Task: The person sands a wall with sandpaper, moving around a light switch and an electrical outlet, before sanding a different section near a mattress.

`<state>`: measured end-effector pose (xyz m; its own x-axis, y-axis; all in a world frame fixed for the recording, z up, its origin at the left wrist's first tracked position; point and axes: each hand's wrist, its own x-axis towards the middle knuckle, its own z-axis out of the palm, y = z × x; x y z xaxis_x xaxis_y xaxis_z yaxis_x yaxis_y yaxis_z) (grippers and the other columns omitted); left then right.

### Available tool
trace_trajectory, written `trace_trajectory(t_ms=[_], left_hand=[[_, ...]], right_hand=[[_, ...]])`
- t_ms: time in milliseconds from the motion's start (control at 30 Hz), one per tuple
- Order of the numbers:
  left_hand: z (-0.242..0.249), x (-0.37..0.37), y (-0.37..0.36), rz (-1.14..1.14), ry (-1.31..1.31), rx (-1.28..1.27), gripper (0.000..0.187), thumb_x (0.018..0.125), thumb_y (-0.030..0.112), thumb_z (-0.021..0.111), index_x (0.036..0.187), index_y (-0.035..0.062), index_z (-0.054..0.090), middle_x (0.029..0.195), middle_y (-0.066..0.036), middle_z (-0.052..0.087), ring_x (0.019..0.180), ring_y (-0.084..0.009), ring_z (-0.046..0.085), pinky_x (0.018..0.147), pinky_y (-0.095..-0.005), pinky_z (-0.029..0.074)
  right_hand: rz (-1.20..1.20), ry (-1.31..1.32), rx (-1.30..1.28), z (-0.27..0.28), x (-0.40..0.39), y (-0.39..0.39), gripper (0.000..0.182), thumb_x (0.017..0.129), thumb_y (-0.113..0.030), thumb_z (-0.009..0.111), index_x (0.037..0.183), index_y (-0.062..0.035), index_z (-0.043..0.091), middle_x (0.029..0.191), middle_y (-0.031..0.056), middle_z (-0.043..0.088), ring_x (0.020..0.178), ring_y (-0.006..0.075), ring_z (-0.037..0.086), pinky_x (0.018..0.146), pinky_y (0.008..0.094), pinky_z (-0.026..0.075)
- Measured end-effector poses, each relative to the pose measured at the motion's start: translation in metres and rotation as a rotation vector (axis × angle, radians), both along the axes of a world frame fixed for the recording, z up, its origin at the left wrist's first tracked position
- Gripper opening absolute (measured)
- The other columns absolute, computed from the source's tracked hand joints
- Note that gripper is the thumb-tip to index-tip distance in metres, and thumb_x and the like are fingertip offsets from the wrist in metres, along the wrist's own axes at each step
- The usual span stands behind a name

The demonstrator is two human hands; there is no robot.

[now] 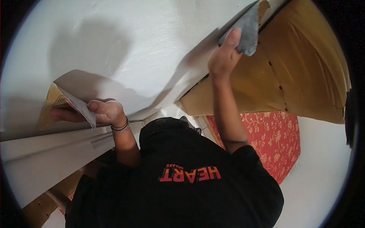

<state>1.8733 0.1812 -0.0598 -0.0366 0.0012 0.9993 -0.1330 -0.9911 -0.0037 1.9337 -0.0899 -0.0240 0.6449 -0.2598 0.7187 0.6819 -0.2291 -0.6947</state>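
A bent sheet of sandpaper [78, 105], yellowish with print on one face and grey on the other, is in my left hand [102, 112]. The thumb lies on the grey face and a finger shows along the printed side. Dark bands and a beaded bracelet circle that wrist. At upper right, my right hand [225, 57] grips a grey folded piece of sandpaper [249, 32] with the thumb laid over it. This piece is held up close to the white wall [159, 41], beside the gold upholstered panel. Its remaining fingers are mostly hidden behind the hand.
The gold buttoned upholstered panel [304, 68] fills the right side, with red floral fabric [273, 140] below it. A pale ledge [49, 159] runs along the lower left. My black shirt [182, 201] takes up the bottom middle, and shadows fall on the wall.
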Motion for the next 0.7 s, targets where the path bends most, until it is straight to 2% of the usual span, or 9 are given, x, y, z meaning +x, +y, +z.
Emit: trace_trajectory(t_ms=[200,267,333,367,400,500,567,633,700], left_hand=[[-0.002,0.005,-0.01,-0.218,-0.018,-0.23,0.062,0.092,0.033,0.027,0.134,-0.0095,0.01,0.14,-0.026,0.01,0.131,-0.0347,0.014,0.105,-0.0456,0.018],[-0.001,0.004,-0.013,-0.163,-0.007,-0.253,0.064,0.092,0.035,0.026,0.134,-0.0094,0.008,0.14,-0.026,0.009,0.131,-0.0354,0.013,0.106,-0.046,0.017],[0.0,0.003,-0.016,-0.116,0.06,-0.275,0.065,0.092,0.037,0.026,0.134,-0.0093,0.007,0.14,-0.026,0.008,0.131,-0.0362,0.012,0.106,-0.0464,0.015],[0.001,0.002,-0.018,-0.09,0.08,-0.284,0.066,0.092,0.038,0.026,0.134,-0.0092,0.006,0.14,-0.026,0.008,0.131,-0.0366,0.011,0.106,-0.0466,0.015],[0.002,0.001,-0.02,-0.063,0.088,-0.291,0.067,0.092,0.039,0.025,0.134,-0.0092,0.005,0.141,-0.026,0.007,0.131,-0.0369,0.01,0.106,-0.0468,0.014],[0.005,-0.003,-0.025,0.016,0.134,-0.324,0.07,0.092,0.043,0.025,0.134,-0.009,0.003,0.141,-0.026,0.006,0.131,-0.0381,0.008,0.106,-0.0475,0.012],[0.006,-0.005,-0.029,0.061,0.169,-0.351,0.072,0.092,0.045,0.024,0.134,-0.0089,0.002,0.141,-0.026,0.005,0.131,-0.0388,0.007,0.106,-0.0479,0.01],[0.003,-0.01,-0.034,0.036,0.197,-0.345,0.068,0.092,0.045,0.024,0.134,-0.0064,0.008,0.141,-0.025,0.006,0.131,-0.0384,0.007,0.106,-0.048,0.01],[-0.003,-0.013,-0.034,-0.025,0.229,-0.32,0.062,0.092,0.045,0.023,0.133,-0.0016,0.02,0.141,-0.025,0.007,0.132,-0.0377,0.006,0.106,-0.0481,0.009]], right_hand=[[-0.157,0.07,-0.335,-0.097,-0.054,0.05,0.057,0.089,-0.023,0.04,0.134,0.0067,0.02,0.143,0.0223,0.008,0.133,0.033,0.007,0.106,0.0403,0.003],[-0.205,0.118,-0.463,-0.074,-0.048,0.039,0.062,0.091,-0.02,0.037,0.135,0.0083,0.003,0.144,0.0197,0.001,0.134,0.0251,0.001,0.107,0.0344,0.002],[-0.299,-0.179,-0.234,-0.011,-0.01,0.028,0.055,0.092,-0.022,0.039,0.132,0.0095,0.018,0.141,0.0193,0.018,0.13,0.0237,0.019,0.105,0.0333,0.016],[-0.076,-0.058,0.042,0.023,-0.021,0.034,0.042,0.093,-0.024,0.041,0.12,0.0084,0.04,0.12,0.0126,0.046,0.108,0.0179,0.044,0.093,0.0293,0.033],[-0.168,-0.129,0.034,0.058,-0.013,0.034,0.035,0.092,-0.025,0.045,0.106,0.0067,0.052,0.094,0.0043,0.055,0.084,0.0114,0.05,0.08,0.0263,0.039],[0.025,-0.607,0.088,0.095,0.031,0.038,0.035,0.092,-0.025,0.044,0.104,0.0071,0.053,0.087,0.0034,0.056,0.078,0.0108,0.051,0.078,0.0275,0.04],[-0.057,-0.4,-0.039,0.073,0.011,0.043,0.038,0.092,-0.023,0.042,0.113,0.0079,0.048,0.111,0.0123,0.054,0.101,0.0184,0.05,0.09,0.0306,0.036],[-0.27,-0.397,-0.363,0.028,-0.001,0.04,0.049,0.083,-0.004,0.045,0.131,0.0006,0.033,0.14,0.0226,0.022,0.132,0.032,0.017,0.104,0.0382,0.019],[-0.275,-0.268,-0.368,-0.036,-0.012,0.032,0.048,0.083,-0.003,0.046,0.13,-0.0008,0.035,0.139,0.0222,0.023,0.131,0.0331,0.018,0.103,0.0383,0.021]])
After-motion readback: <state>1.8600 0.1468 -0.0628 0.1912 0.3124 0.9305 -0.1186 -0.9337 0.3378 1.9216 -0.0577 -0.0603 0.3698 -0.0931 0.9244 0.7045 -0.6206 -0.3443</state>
